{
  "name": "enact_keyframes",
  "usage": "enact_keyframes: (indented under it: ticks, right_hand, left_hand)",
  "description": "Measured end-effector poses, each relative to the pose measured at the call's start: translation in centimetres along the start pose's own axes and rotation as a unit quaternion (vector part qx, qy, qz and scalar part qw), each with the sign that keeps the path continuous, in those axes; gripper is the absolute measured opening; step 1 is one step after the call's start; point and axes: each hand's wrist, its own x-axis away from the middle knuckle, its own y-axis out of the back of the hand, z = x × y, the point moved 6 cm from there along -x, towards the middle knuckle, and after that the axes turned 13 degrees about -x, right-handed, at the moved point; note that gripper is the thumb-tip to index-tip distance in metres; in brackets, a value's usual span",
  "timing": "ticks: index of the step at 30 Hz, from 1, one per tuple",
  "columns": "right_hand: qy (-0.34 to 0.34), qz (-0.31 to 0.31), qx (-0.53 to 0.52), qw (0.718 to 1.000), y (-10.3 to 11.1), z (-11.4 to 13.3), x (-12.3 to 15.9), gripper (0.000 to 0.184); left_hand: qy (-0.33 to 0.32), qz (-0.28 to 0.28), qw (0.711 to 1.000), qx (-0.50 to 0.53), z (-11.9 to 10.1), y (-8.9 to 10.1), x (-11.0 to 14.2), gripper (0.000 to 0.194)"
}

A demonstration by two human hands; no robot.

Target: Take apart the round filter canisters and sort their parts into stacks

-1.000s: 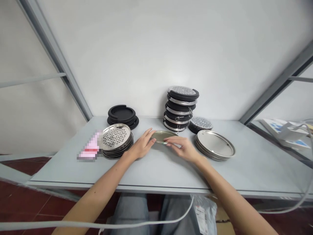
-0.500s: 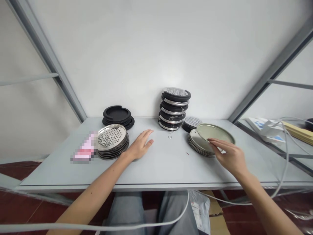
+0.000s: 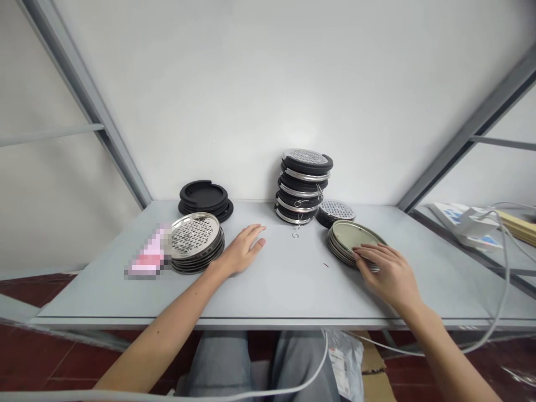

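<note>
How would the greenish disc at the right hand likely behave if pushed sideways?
The greenish disc would probably slide fairly easily, as its face looks smooth and it lies atop a stack of similar discs. It seems stiff, its rim showing no sag. Lying flat, it is unlikely to roll.

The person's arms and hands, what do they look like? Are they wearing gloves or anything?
No gloves: the left hand and right hand are bare, with slim fingers and no rings visible. The left arm and right arm show no sleeves, watch or bracelet. The left one has a small spot, and a white cable crosses in front of it.
</note>
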Motion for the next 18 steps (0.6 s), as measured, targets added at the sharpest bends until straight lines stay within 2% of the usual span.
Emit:
enact_keyframes:
  ticks: [5,8,9,12,13,15,18]
  right_hand:
    - [-0.01,-0.011,0.029,0.999,-0.2,1.5,-0.9,0.021]
    - [0.003,-0.01,-0.021,1.0,-1.3,3.0,-2.8,0.022]
    - [0.015,0.015,-0.05,0.999,-2.2,3.8,-3.7,0.021]
    - [0.05,0.158,-0.122,0.979,-6.1,6.3,-6.3,0.023]
    - [0.055,0.178,-0.133,0.973,-7.2,7.1,-7.2,0.023]
    - [0.071,0.162,-0.147,0.973,-8.6,8.6,-9.0,0.023]
    - [0.103,0.042,-0.175,0.978,-8.3,10.4,-11.5,0.024]
  left_hand:
    - [0.002,0.013,1.0,-0.02,-0.1,0.0,0.0,0.042]
    - [0.002,0.028,0.999,-0.038,-0.2,-0.3,0.1,0.04]
    - [0.002,0.031,0.999,-0.045,-0.2,-0.4,0.1,0.039]
    - [-0.001,0.033,0.998,-0.06,-0.1,-0.5,0.1,0.037]
    - [-0.001,0.033,0.998,-0.062,-0.1,-0.5,0.1,0.037]
    - [0.001,0.03,0.997,-0.064,0.0,-0.5,0.0,0.036]
    - [0.001,0.028,0.997,-0.066,0.1,-0.4,0.0,0.035]
